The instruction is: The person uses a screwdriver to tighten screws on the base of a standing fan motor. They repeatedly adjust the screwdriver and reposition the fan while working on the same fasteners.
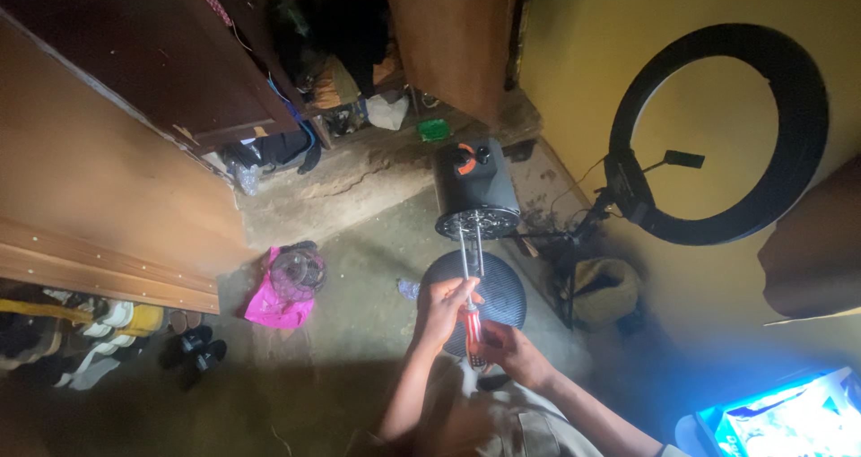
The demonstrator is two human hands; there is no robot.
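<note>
A screwdriver with a red and white handle stands nearly upright just below the middle of the frame, its metal shaft running up toward the underside of a dark cylindrical fan motor housing with an orange knob on top. The left hand is wrapped around the upper part of the handle, fingers closed on it. The right hand sits just below and to the right, its fingers curled around the lower end of the same handle.

Behind the hands, a round dark fan grille lies flat on the concrete floor. To the left of it, a pink plastic bag rests on the floor with a clear rounded container on it.

At the right of the frame a black ring light stands against the yellow wall. Shoes lie under a wooden shelf at lower left, and a bright blue-lit packet shows at lower right.
</note>
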